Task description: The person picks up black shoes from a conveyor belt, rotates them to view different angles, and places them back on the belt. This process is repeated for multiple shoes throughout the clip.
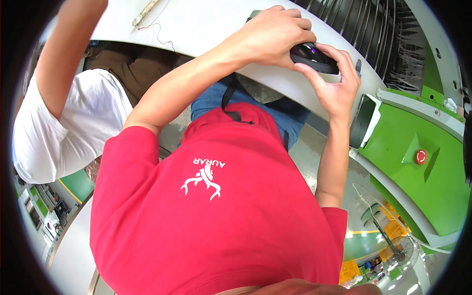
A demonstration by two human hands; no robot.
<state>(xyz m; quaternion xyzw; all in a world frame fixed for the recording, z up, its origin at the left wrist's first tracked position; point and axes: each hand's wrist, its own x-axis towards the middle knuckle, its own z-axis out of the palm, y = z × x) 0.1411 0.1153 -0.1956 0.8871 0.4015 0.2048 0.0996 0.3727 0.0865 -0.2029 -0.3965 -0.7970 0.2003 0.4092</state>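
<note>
A glossy black computer mouse (314, 56) with a small purple glint is held between my two hands over the front edge of the white table (206, 24). My left hand (273, 39) reaches across from the left, its fingers curled against the mouse's left end. With thumb and fingers, my right hand (339, 83) grips the right end. Its thumb lies along the near side and its index finger over the far side. Behind my left hand a dark green thing (254, 14) shows only in part; I cannot make out what it is.
At the left a co-worker's bare arm and white sleeve (39, 132) reach over the table. A thin pale stick (145, 12) and a loose thread (158, 32) lie there. On the right stand a dark slatted ring (364, 29) and a green machine (393, 128) with a red button (421, 157).
</note>
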